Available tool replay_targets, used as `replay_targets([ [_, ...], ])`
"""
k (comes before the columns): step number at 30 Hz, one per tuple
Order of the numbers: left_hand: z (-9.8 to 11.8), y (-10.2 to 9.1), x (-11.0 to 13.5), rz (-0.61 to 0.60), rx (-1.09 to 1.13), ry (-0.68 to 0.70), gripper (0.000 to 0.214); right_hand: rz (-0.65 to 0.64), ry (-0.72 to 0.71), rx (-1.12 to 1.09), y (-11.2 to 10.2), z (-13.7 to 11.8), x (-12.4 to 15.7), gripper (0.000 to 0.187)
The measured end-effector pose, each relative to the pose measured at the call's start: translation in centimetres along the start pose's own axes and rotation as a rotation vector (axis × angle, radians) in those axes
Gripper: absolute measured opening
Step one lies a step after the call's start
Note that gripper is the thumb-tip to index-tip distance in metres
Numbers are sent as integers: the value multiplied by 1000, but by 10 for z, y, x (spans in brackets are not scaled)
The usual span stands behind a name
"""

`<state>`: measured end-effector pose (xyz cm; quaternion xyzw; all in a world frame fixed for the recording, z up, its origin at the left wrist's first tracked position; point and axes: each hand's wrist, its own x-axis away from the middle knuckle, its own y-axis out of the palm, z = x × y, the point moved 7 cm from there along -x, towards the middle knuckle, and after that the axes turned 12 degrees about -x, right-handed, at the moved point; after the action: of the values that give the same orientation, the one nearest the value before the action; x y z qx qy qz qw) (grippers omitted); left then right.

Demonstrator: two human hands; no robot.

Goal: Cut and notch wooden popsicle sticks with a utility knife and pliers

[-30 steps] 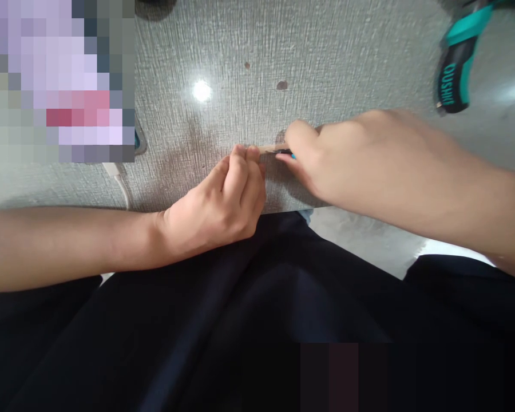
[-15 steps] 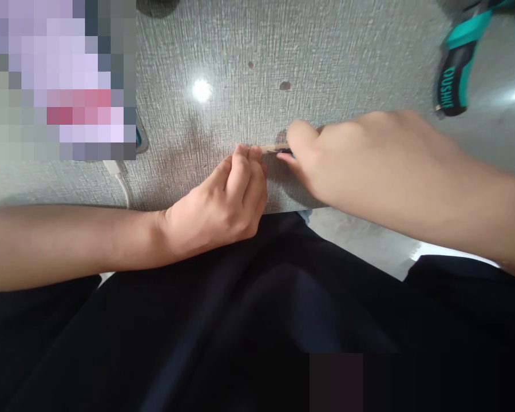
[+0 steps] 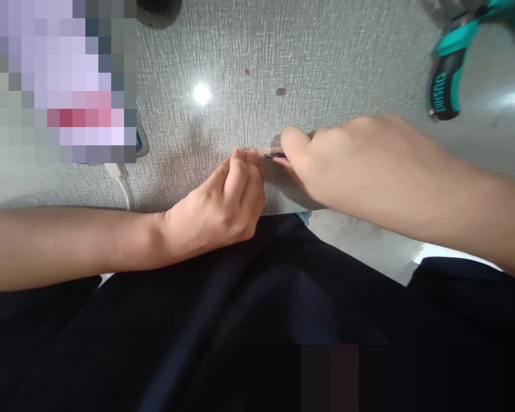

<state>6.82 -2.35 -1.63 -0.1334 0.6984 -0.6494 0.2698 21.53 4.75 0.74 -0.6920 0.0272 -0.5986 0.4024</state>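
Observation:
My left hand [image 3: 225, 200] rests at the front edge of the grey textured table [image 3: 249, 51], fingers curled and pinched on the near end of a thin pale stick [image 3: 266, 151]. Facing it from the right, my right hand [image 3: 347, 163] is closed around a small dark-tipped tool whose body is hidden under the fingers; its tip meets the stick's other end. The two hands almost touch over the table edge.
A teal-and-black handled tool [image 3: 448, 74] lies at the table's far right. A blurred-out patch covers the upper left, with a white cable [image 3: 120, 183] running from beneath it. A dark round object [image 3: 158, 6] sits at the top edge. My dark-clothed lap fills the foreground.
My right hand has shifted slightly left toward my left hand, covering more of the stick. My left hand has stayed put.

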Motion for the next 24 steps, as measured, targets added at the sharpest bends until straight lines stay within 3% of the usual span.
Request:
replay_targets([
  [7, -1, 0, 2, 7, 20, -10, 61, 28, -74, 9, 1, 1, 0, 48],
  [16, -1, 1, -2, -40, 105, -20, 63, 49, 12, -160, 8, 11, -4, 59],
  [24, -1, 0, -1, -38, 132, -20, 66, -17, -7, -10, 7, 5, 1, 65],
])
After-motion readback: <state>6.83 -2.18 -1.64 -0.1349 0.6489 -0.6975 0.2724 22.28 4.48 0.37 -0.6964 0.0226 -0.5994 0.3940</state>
